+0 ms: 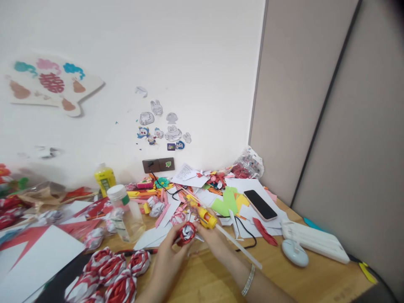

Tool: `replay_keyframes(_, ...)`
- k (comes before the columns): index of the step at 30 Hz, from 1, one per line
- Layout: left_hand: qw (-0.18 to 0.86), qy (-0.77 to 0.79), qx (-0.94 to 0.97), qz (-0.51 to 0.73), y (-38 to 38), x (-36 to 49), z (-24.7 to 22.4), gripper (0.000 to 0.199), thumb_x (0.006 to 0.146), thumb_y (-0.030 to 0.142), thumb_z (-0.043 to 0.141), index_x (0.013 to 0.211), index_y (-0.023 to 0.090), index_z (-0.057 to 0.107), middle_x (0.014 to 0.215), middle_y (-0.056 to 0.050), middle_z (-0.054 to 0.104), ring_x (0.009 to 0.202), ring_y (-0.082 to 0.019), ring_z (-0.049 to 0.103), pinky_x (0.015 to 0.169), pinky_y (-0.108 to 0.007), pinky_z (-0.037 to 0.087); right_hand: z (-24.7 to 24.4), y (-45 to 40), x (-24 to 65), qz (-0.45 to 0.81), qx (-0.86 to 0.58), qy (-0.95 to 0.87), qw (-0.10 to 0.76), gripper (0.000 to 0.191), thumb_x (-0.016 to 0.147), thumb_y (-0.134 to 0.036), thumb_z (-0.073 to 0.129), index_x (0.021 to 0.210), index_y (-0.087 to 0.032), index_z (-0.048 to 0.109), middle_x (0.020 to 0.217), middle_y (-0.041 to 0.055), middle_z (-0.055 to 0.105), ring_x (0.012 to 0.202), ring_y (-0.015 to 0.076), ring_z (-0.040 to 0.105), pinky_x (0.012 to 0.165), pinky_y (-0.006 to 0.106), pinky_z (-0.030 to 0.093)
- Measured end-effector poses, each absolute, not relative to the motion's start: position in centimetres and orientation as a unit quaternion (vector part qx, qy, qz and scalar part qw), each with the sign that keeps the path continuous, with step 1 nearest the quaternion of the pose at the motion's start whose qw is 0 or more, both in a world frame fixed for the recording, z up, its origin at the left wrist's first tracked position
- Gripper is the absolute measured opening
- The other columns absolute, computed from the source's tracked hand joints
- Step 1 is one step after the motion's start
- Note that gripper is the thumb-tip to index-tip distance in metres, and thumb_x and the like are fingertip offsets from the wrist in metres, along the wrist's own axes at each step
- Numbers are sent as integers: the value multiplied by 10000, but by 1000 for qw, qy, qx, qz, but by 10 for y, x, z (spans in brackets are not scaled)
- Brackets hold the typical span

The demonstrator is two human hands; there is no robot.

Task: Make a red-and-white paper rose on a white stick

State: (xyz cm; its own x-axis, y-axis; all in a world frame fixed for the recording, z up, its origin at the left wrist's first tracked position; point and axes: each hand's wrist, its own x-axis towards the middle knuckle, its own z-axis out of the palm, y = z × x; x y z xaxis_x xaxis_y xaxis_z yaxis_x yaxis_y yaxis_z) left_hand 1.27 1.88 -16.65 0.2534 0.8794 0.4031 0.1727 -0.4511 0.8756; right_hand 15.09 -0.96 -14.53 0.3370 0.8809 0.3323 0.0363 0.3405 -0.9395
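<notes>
My left hand (170, 250) is closed around a red and white paper rose (187, 232), its rolled centre facing up. A yellow hot glue gun (206, 218) is gripped in my right hand (210, 235), just above and to the right of the rose. From the gun's rear a long translucent glue stick (240, 247) sticks out over my right forearm. The right fingertips come close to the rose's edge; whether they touch it I cannot tell. Several finished-looking red and white paper roses (112, 269) lie together left of my left forearm.
A clear jar (126, 219) with a white lid and a yellow bottle (105, 179) stand at the left. Paper scraps (227, 202) cover the back. To the right lie a phone (260, 205), a mouse (295, 252) and a white power strip (315, 240). A black cord (249, 229) runs behind my right arm.
</notes>
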Motion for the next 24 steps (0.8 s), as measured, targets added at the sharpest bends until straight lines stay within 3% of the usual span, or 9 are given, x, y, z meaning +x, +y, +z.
replay_keyframes(8,459,366,604,539,27,17,-172,599,668,409,677,1192,219,457,1276,-122,552,1131,-264,560,894,-379,486,-158,3,157,261,-516,-413,704,366,723,-458,638,950,-176,588,931,65,673,833,216,633,736,304,511)
replay_keyframes(14,541,327,553,542,26,21,-167,607,636,436,707,1110,202,409,914,-82,710,836,-226,675,754,-362,531,-167,7,148,275,-518,-402,703,403,671,-384,674,1005,-166,612,1002,94,681,912,249,641,802,342,512)
replay_keyframes(17,550,338,563,516,21,24,-168,595,617,461,711,1065,207,412,839,-65,725,793,-229,683,730,-361,531,-169,10,146,282,-512,-381,716,424,646,-376,676,1005,-157,621,1010,109,687,939,260,640,830,358,509)
replay_keyframes(21,480,370,642,469,15,22,-170,495,701,484,618,1069,196,455,791,-52,717,745,-222,675,678,-343,522,-167,16,153,266,-535,-351,721,451,599,-397,692,970,-146,640,1038,129,680,1013,281,611,915,391,463)
replay_keyframes(24,315,419,726,445,16,14,-167,443,750,485,567,1071,182,523,693,-20,667,618,-200,624,589,-322,491,-164,18,160,271,-558,-342,706,421,585,-413,699,912,-152,657,995,128,693,1009,291,612,920,405,454)
